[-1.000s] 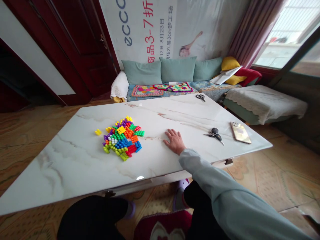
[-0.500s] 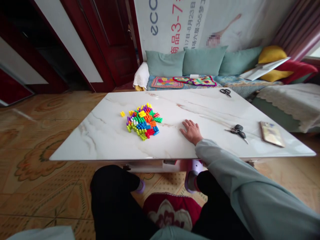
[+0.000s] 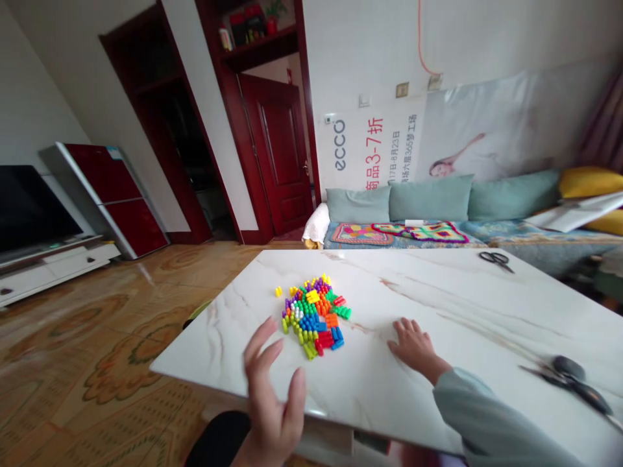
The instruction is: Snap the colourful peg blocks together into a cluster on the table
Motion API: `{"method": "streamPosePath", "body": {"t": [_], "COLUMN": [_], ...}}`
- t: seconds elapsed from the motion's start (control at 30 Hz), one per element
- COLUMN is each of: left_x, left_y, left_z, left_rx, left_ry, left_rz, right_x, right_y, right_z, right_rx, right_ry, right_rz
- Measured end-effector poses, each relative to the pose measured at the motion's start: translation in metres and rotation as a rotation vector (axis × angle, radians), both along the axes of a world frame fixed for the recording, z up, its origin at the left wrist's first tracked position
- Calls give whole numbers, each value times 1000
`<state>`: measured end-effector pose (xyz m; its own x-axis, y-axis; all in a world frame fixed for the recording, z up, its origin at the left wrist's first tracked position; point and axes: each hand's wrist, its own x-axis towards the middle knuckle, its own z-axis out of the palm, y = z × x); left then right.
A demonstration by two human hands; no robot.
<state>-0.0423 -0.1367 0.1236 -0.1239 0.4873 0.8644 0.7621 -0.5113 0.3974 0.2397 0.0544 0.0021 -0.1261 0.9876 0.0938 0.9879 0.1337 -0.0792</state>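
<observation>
Several small pieces (image 3: 315, 314) in yellow, green, blue, red, orange, purple and white lie in a pile on the white marbled table (image 3: 370, 376). A yellow piece (image 3: 278, 292) sits apart at the pile's left. Raised over the near table edge, my left hand (image 3: 275, 389) holds nothing, its fingers spread and curved, close in front of the pile. My right hand (image 3: 413, 345) rests palm down on the tabletop to the right of the pile, fingers apart.
Black-handled scissors (image 3: 495, 259) lie at the table's far right. Nearer, at the right, is another black-handled tool (image 3: 569, 379). Behind the table stands a sofa with green cushions (image 3: 431, 198). A red refrigerator (image 3: 121, 201) and a television (image 3: 34, 207) are at the left.
My left hand has come into view from below, fingers spread. The camera view has tilted up and turned left. My right hand stays on the table, and the phone is out of view.
</observation>
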Motion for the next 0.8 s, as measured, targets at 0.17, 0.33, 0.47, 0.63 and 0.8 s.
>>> {"method": "streamPosePath", "body": {"t": [0.17, 0.33, 0.47, 0.63, 0.8], "left_x": [-53, -117, -129, -105, -64], "left_y": [137, 221, 253, 267, 277], "left_z": [-87, -118, -119, -126, -129], "left_rx": [-480, -760, -857, -893, -787], "left_ry": [-120, -296, -236, -210, -315], "left_rz": [191, 475, 470, 251, 30], "right_x": [-5, -53, -120, -170, -163], "right_y": [15, 54, 97, 112, 98], "right_z": [-11, -16, 0, 5, 5], "right_rx": [141, 103, -64, -59, 9], "right_ry": [233, 605, 814, 764, 777], "right_rz": [7, 34, 112, 137, 189]}}
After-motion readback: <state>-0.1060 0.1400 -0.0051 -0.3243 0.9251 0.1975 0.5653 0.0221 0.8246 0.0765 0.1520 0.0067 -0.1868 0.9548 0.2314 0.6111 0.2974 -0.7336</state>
